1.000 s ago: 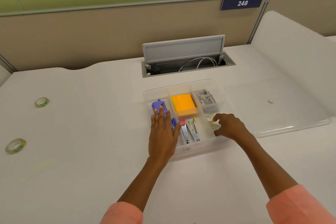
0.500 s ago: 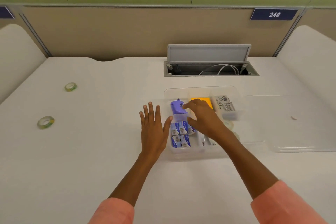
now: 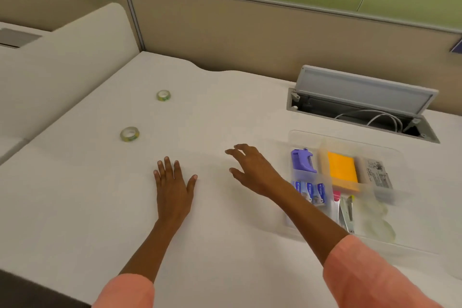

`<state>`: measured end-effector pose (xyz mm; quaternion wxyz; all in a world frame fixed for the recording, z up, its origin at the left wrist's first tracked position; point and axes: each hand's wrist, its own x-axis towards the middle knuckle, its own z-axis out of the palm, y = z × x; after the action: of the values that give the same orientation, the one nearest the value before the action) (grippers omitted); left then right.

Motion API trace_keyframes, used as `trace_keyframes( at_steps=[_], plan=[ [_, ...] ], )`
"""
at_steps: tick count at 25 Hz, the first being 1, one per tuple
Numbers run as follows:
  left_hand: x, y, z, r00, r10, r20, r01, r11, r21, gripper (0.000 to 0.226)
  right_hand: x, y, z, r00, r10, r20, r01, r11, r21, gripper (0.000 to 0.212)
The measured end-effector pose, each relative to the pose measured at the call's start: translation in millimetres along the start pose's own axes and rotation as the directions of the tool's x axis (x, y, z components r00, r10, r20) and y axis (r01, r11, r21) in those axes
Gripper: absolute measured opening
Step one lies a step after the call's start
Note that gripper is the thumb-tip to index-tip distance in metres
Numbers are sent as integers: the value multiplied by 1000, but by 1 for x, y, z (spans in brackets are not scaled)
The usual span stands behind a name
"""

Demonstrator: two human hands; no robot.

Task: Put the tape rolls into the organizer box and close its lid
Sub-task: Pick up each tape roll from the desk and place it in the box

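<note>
Clear plastic, divided into compartments, makes up the open organizer box (image 3: 295,137) that lies on the white surface (image 3: 75,207) just behind the right wrist, holding a purple dispenser-like tool (image 3: 302,160), an orange pad of sticky notes (image 3: 342,170) and small blue-labelled packets (image 3: 311,191); pale shapes in its near right compartment may be tape, but blur makes that uncertain, and no lid shows in this view. The two small rolls of tape with yellow-green edges lie flat on the surface, rings upward, well apart from the box. The nearer tape roll (image 3: 129,133) sits ahead and to the left of both hands; the farther tape roll (image 3: 163,95) lies beyond it, slightly to its right. The left hand (image 3: 173,184) rests palm down on the surface, its grip spread and empty, and it is the hand closer to the nearer roll, which lies up and a little left of its fingertips. The right hand (image 3: 252,170) hovers just above the surface with fingers loosely splayed and curled, pinching nothing, pointed leftward toward the rolls. Being round and flat, the rolls offer no long axis to align with, so a pinch across the rim from above should serve. Judging from this, neither visible roll has been collected, and a reach to the left is what the next step calls for.
</note>
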<state>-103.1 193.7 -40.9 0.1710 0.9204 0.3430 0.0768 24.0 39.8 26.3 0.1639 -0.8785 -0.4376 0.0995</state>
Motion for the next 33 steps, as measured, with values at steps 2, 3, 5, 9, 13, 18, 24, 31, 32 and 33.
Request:
trace_keyframes(
  at_steps=[2, 3, 5, 9, 13, 18, 24, 31, 32, 33],
  plan=[
    [13, -35, -7, 995, -90, -43, 90, 996, 3, 66, 24, -16, 12, 998, -50, 48, 50, 999, 2, 48],
    [18, -49, -11, 990, -129, -65, 129, 992, 1, 65, 35, -23, 17, 995, -72, 63, 72, 997, 1, 49],
    [28, -70, -15, 974, -199, -111, 199, 980, -8, 62, 61, -39, 27, 989, -115, 96, 116, 993, -5, 48],
    [36, -75, -10, 961, -250, -121, 257, 965, 52, 60, 114, -68, 46, 971, -184, 153, 191, 981, -32, 46],
    [38, -79, -4, 959, -250, -136, 262, 962, 79, 60, 158, -102, 66, 966, -212, 147, 222, 973, -56, 54],
    [39, -78, -3, 959, -250, -132, 262, 961, 85, 64, 196, -125, 90, 949, -254, 188, 290, 937, -196, 57],
    [40, -81, -2, 957, -262, -122, 276, 954, 115, 70, 212, -133, 106, 934, -268, 237, 325, 912, -248, 51],
    [39, -81, -3, 962, -251, -110, 264, 955, 134, 68, 176, -103, 89, 978, -202, 43, 203, 979, -32, 32],
    [39, -81, -4, 963, -247, -106, 260, 956, 135, 68, 166, -96, 86, 983, -179, 33, 180, 984, -12, 29],
    [38, -80, -5, 964, -243, -104, 256, 958, 133, 68, 158, -89, 83, 988, -152, 27, 152, 988, 2, 27]
  ],
)
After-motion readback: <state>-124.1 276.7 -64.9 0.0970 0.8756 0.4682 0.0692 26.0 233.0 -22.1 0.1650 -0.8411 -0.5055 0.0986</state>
